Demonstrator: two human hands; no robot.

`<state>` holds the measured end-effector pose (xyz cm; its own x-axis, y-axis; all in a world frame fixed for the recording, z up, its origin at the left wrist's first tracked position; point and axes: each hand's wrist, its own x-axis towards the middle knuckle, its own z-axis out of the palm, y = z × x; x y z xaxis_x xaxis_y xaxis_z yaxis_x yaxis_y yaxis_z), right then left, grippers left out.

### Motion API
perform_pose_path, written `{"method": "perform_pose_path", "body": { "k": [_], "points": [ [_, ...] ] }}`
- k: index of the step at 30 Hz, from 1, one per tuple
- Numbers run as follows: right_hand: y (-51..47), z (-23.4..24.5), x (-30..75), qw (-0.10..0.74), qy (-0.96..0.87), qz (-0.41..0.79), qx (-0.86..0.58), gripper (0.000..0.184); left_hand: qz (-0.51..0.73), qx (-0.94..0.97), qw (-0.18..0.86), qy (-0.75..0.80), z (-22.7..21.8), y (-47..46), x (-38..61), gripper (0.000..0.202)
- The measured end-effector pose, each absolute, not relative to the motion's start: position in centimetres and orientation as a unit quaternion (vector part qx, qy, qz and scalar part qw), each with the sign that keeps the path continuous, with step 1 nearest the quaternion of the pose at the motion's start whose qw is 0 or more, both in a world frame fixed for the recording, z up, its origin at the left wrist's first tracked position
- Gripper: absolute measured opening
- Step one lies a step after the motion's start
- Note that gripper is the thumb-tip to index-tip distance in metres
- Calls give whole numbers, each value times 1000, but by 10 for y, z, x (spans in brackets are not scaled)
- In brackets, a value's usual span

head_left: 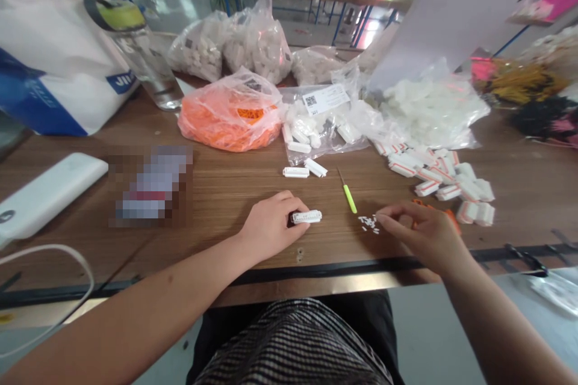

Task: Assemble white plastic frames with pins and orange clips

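My left hand (272, 221) grips a white plastic connector housing (307, 216) between thumb and fingers, a row of small slots showing on it. My right hand (418, 231) is pinched at the right edge of a little pile of tiny white plastic pieces (369, 222); whether a piece is between the fingertips is too small to see. Orange parts (451, 221) lie partly hidden beneath that hand. Between the hands, a bit farther back, rests a thin pick with a yellow-green handle (350, 198). Two more white housings (295, 172) lie beyond my left hand.
White housings with orange strips (436, 171) are heaped at right. Behind stand a bag of orange parts (232, 114), a labelled clear bag (316, 117) and several other bags. On the left are a water bottle (149, 63), a white power bank (54, 192) and a cable (85, 264).
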<state>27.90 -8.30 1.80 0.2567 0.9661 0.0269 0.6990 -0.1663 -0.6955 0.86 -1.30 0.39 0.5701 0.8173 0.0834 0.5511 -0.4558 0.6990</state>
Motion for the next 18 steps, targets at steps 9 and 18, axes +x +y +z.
{"method": "perform_pose_path", "body": {
  "k": [9,18],
  "points": [
    [-54,32,219,254,-755,243,-553,14,207,821,329,418,5,-14,10,10],
    [-36,29,208,170,-842,116,-498,14,198,821,324,425,4,-14,9,13]
  ]
}}
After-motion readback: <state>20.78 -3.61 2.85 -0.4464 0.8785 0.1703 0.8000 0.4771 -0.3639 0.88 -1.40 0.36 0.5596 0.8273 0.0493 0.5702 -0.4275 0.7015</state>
